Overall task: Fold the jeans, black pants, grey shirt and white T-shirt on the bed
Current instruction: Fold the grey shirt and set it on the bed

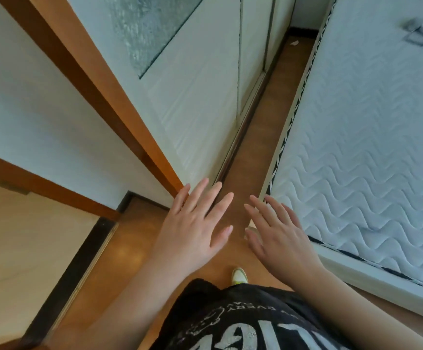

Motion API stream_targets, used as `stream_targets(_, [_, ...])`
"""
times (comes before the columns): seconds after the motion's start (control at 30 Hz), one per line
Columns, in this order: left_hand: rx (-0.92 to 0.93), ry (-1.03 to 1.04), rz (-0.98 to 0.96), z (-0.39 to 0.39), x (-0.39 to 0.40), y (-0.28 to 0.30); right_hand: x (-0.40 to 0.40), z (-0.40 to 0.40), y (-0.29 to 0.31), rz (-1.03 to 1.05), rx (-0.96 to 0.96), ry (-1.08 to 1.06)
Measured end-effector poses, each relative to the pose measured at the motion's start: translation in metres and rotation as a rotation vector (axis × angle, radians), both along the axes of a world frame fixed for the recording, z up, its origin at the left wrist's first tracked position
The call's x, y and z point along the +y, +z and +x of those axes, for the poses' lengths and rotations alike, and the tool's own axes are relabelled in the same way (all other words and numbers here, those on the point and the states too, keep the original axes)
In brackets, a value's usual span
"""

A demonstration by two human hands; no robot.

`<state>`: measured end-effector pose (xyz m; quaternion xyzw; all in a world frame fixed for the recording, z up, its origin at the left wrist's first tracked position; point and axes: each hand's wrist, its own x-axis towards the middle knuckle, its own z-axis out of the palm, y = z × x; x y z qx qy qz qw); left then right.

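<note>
Head view is showing both hands hanging spread and empty over the wooden floor (253, 137), the left hand (195, 218) near the white wardrobe (205, 102), the right hand (278, 231) just beside the bed (372, 137). Only a dark smudge of cloth (417, 34) is lying at the bed's far corner, cut off by the frame edge; which garment it is I cannot tell. One shoe (239, 275) is peeking out below.

Single head-worn view, looking steeply down and forward along the floor (261, 127) between wardrobe (205, 97) and bed (372, 127), taking in both hands close below; no second view sharing the scene.
</note>
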<state>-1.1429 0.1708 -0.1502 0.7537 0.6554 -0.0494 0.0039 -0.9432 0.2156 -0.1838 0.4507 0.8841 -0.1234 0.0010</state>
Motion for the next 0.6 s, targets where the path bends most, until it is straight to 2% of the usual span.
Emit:
stream_targets(0.43, [0.038, -0.134, -0.082, -0.071, 0.179, -0.017, 0.139, -0.061, -0.021, 0.023, -0.016, -0.236])
stream_targets(0.6, [-0.022, -0.159, -0.016, -0.084, 0.239, -0.01, 0.192, -0.091, -0.018, 0.065, -0.057, -0.347])
